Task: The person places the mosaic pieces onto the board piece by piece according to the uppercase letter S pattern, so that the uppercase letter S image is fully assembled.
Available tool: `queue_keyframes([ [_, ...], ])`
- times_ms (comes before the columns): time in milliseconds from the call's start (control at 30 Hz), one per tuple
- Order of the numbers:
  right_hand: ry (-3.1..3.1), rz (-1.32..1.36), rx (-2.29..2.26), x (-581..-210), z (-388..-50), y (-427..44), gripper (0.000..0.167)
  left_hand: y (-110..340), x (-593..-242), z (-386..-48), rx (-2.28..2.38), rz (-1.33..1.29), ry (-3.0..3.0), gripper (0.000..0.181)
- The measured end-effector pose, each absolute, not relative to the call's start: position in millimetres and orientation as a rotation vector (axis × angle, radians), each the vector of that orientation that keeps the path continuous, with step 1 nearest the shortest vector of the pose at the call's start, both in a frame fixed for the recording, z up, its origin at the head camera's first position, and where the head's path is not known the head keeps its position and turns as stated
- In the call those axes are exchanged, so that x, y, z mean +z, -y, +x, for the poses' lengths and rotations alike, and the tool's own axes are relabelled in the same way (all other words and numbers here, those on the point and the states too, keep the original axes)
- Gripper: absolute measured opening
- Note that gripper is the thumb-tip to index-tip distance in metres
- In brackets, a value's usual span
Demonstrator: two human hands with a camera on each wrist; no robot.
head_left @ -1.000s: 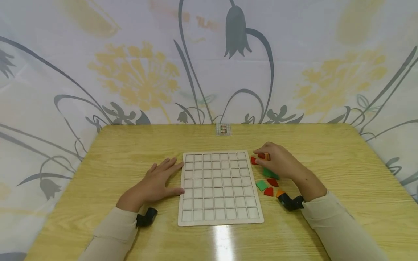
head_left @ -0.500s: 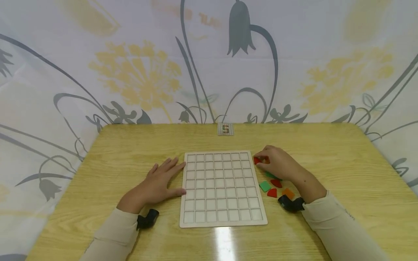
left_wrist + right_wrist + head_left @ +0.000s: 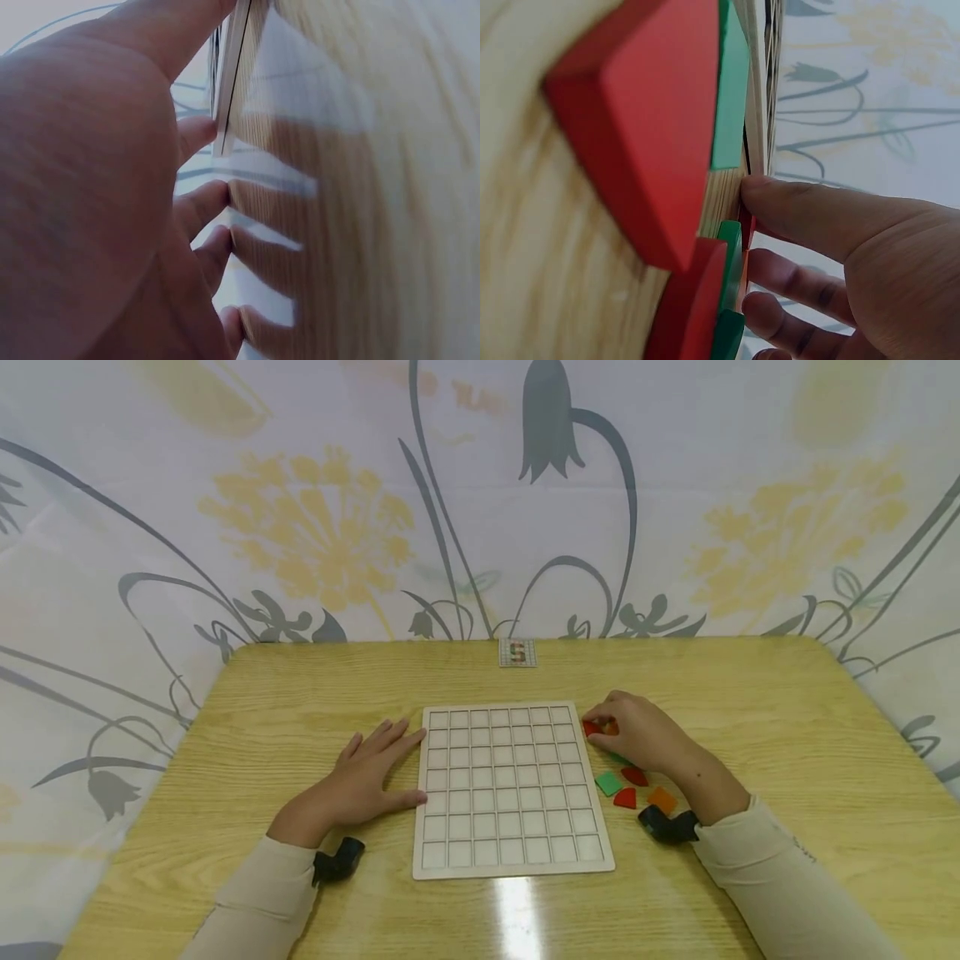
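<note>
L hand (image 3: 363,789) spread, thumb & a fingertip on L edge of board (image 3: 512,793), prob. to steady it. Board's flat mid-tabletop (image 3: 337,685), betw. both hands, well apart. R hand (image 3: 637,735) seems to pinch red pc (image 3: 590,729) just beside board; green sq. (image 3: 608,783) nearby, likely for easy reach. Card (image 3: 517,652) at far edge, poss. for ref.

Head camera: high over near side, facing forward and down, taking in surface (image 3: 337,685), board (image 3: 513,869), flowered backdrop (image 3: 465,527). Left wrist camera: low, close in, tipped sideways, looking past palm of left hand (image 3: 360,785). Right wrist camera: also low, sideways, red piece (image 3: 652,97) looming nearest, right hand (image 3: 637,735) alongside. All three share board's edge.
</note>
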State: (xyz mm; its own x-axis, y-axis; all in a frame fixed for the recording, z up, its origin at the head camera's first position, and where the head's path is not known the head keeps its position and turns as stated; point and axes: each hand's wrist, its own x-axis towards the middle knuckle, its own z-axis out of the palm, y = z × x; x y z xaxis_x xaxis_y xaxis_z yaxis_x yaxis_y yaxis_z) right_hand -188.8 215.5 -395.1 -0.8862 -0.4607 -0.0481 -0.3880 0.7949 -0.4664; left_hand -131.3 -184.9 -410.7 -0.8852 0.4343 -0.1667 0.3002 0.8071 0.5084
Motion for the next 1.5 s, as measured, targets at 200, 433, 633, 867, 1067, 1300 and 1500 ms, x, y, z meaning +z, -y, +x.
queue_keyframes([
  [200,-2.832,-0.671,-0.668,-394.5,-188.6,-215.1,0.027,185.7,-409.9,-130.9,0.709,0.569,-2.706,0.088],
  [433,-2.852,-0.683,-0.629,-395.2,-187.6,-213.6,0.026,186.0,-409.1,-129.5,0.71,0.566,-2.698,0.088],
  [633,-2.862,-0.694,-0.595,-393.7,-188.6,-211.3,0.025,186.7,-408.5,-127.4,0.725,0.555,-2.704,0.088],
  [867,-2.875,-0.702,-0.569,-392.3,-189.3,-209.8,0.025,188.4,-409.3,-124.8,0.771,0.549,-2.681,0.088],
  [1067,-2.927,-0.68,-0.519,-388.3,-185.9,-210.2,0.025,190.8,-413.5,-128.8,0.772,0.58,-2.646,0.09],
  [1300,-2.982,-0.69,-0.517,-379.6,-182.1,-210.0,0.027,189.2,-414.0,-133.2,0.767,0.608,-2.623,0.094],
  [1500,-3.042,-0.676,-0.555,-373.9,-176.6,-203.8,0.03,187.6,-414.4,-135.4,0.741,0.615,-2.623,0.093],
])
